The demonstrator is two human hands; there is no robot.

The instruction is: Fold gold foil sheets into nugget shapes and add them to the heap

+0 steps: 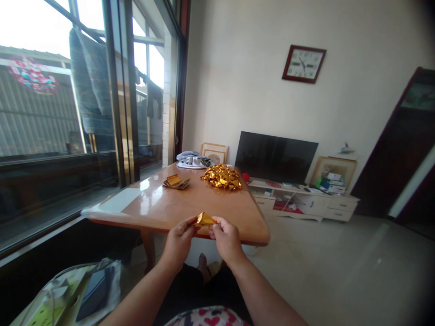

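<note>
A small triangular piece of folded gold foil (204,220) is pinched between my left hand (180,240) and my right hand (226,237), just above the near edge of the wooden table (152,203). Both hands hold it by its lower corners in front of me. Farther along the glossy table lies a heap of folded gold foil pieces (221,177). To its left sits a small stack of gold paper sheets (176,182). Neither hand touches the heap or the stack.
A folded cloth (193,160) lies at the table's far end, beside a large window (146,68). Beyond the table stand a flat TV (275,156) and a low white cabinet (299,201) holding assorted items. A dark tablet (95,294) lies on a cloth at lower left.
</note>
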